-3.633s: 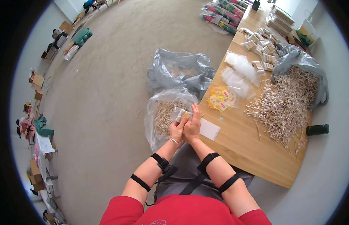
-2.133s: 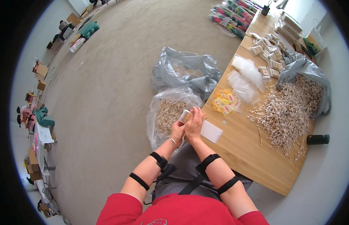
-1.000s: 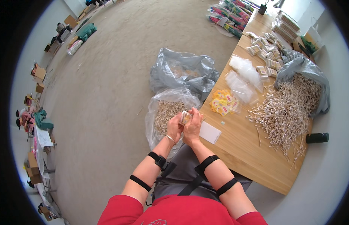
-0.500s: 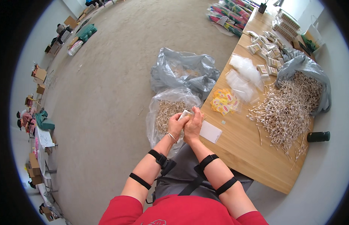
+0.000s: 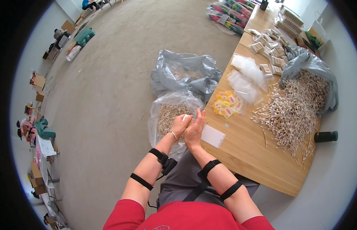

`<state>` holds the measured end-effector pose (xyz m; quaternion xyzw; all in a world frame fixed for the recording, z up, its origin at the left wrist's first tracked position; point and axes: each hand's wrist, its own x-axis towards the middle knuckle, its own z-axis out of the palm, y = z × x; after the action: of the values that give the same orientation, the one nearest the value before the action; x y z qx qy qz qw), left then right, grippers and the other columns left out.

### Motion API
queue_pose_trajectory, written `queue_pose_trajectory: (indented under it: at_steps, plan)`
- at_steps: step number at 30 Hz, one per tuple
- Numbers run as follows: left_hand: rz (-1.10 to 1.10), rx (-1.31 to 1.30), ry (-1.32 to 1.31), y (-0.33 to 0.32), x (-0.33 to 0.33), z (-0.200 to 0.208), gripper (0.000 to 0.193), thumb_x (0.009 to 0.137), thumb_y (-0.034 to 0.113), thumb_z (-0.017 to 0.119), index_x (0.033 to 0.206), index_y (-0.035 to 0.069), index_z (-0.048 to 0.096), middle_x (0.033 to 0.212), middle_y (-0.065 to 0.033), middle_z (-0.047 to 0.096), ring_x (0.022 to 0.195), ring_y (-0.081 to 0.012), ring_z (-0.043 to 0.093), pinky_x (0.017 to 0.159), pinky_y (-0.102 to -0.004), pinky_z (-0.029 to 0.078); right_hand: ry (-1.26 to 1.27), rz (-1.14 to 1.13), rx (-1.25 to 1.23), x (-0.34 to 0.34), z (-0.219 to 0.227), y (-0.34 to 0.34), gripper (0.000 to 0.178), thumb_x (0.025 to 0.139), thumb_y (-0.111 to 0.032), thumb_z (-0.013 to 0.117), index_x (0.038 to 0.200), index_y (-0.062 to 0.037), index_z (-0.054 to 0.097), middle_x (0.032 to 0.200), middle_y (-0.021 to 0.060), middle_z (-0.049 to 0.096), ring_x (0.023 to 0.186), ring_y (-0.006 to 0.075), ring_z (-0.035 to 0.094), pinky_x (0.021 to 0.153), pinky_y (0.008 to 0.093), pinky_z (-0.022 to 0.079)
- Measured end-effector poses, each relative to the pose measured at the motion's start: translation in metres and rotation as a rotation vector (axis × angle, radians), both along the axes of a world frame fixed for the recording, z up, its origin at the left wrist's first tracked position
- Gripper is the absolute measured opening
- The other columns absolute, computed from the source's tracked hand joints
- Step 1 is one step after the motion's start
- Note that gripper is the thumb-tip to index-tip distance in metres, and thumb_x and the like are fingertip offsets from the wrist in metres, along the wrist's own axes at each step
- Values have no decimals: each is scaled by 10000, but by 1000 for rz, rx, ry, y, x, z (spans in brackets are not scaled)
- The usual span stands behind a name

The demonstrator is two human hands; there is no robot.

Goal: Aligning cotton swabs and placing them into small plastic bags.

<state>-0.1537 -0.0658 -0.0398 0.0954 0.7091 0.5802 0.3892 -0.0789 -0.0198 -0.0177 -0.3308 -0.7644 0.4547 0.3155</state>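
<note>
Above the clear plastic bag of loose cotton swabs (image 5: 174, 117), my left hand (image 5: 179, 125) is closed round a small bundle of cotton swabs (image 5: 185, 117). Only white tips of the bundle show past the fingers. My right hand (image 5: 194, 132) is held flat against the bundle's side, fingers stretched upward; its palm is hidden. Just right of it, a white card (image 5: 213, 136) lies near the table's edge. Beyond that are yellow printed cards (image 5: 227, 103) in a loose pile.
The wooden table (image 5: 243, 149) bears a big heap of cotton swabs (image 5: 287, 115) spilling from a grey bag (image 5: 328, 74), clear plastic sleeves (image 5: 247, 78), filled packs (image 5: 276, 61) and a dark green bottle (image 5: 326, 137). Another grey bag (image 5: 186, 73) stands on the floor.
My right hand's fingers have straightened and flattened from a curled grip. The bundle has sunk deeper into my left hand, so less of it shows. The view has shifted slightly.
</note>
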Motion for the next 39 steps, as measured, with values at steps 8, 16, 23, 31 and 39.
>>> queue_pose_trajectory:
  at_steps: [8, 16, 23, 31, 39]
  plan:
    - [64, 210, -32, -13, -9, 7, 232, 923, 279, 600, 843, 62, 623, 737, 46, 585, 648, -34, 486, 560, -222, 411, 92, 88, 15, -8, 0, -8, 602, 878, -7, 426, 1426, 7, 178, 1475, 251, 213, 1398, 415, 112, 1127, 501, 95]
    - [200, 255, 304, -55, -26, 50, 313, 916, 362, 596, 850, 57, 610, 753, 41, 584, 662, -32, 496, 568, -208, 428, 209, 148, -102, -16, 24, -8, 626, 949, -221, 413, 1433, 46, 118, 1501, 256, 135, 1407, 406, 70, 1136, 480, 59]
    - [398, 415, 296, -24, 44, 62, 325, 913, 394, 589, 883, 71, 603, 763, 30, 598, 658, -37, 524, 578, -202, 446, 147, 281, -615, 19, 55, 10, 794, 948, -604, 233, 1339, 74, 372, 1358, 265, 414, 1270, 329, 408, 1053, 358, 306]
    - [399, 556, 187, 34, 111, 62, 297, 939, 387, 546, 891, 94, 568, 745, 49, 573, 631, -18, 476, 553, -185, 396, 21, 131, -23, 76, 73, 61, 601, 986, -497, 266, 925, 12, 580, 896, 212, 590, 803, 373, 572, 733, 423, 442]
    - [-165, 519, -267, 29, 114, 104, 300, 916, 194, 606, 1149, 33, 507, 1018, -68, 614, 893, -125, 634, 795, -242, 524, -198, 355, 168, 135, 116, 111, 417, 969, -352, 398, 865, 9, 581, 892, 207, 589, 853, 381, 563, 715, 444, 449]
